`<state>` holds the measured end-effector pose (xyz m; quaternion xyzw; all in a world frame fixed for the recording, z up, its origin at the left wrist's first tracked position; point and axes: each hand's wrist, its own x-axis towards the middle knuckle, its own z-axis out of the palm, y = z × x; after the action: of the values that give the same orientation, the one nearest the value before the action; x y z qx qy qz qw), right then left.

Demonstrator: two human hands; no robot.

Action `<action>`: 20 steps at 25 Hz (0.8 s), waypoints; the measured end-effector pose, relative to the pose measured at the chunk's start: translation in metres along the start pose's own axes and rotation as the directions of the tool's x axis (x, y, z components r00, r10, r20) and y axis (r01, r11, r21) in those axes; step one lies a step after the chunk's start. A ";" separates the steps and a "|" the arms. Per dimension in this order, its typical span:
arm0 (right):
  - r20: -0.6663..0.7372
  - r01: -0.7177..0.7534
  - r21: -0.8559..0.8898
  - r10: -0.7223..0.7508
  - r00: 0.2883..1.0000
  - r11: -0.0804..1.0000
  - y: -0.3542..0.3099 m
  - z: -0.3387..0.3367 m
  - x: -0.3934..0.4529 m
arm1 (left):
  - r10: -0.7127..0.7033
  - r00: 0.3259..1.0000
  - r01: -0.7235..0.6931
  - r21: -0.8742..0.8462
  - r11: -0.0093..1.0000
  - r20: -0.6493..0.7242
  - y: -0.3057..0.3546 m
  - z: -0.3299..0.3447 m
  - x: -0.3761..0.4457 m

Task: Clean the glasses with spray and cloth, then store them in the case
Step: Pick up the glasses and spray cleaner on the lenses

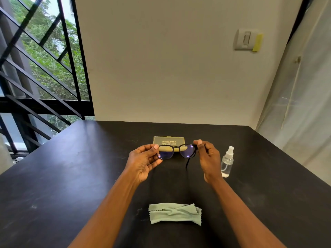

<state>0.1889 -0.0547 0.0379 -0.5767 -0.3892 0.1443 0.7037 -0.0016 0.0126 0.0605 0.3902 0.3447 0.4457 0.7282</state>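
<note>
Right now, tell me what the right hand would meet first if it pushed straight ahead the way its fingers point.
Probably the pale yellow translucent plastic case lying beyond the black-framed glasses that the right hand pinches; depth is unclear.

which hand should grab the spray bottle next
Probably the right hand: the spray bottle stands just beside it. The left hand already pinches the glasses and can hold them.

Two bare forearms, left hand (143, 162) and right hand (208, 160) (short, unpainted nails), no sleeves.
</note>
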 end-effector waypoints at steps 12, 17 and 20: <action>-0.074 0.093 -0.341 -0.125 0.989 0.936 0.027 -0.018 -0.018 | 0.024 0.999 -0.027 -0.069 0.997 -0.042 0.003 0.004 -0.004; -0.248 0.098 -0.414 -0.216 0.944 0.905 0.032 -0.034 -0.021 | 0.026 0.998 -0.031 -0.084 0.996 -0.059 0.001 0.006 -0.006; -0.401 0.015 -0.561 -0.288 0.869 0.827 0.034 -0.043 -0.015 | 0.029 0.997 -0.035 -0.092 0.995 -0.065 -0.001 0.007 -0.007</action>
<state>0.2182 -0.0851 -0.0009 -0.7349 -0.2775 -0.1735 0.5940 0.0018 0.0038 0.0642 0.3468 0.3401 0.4852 0.7270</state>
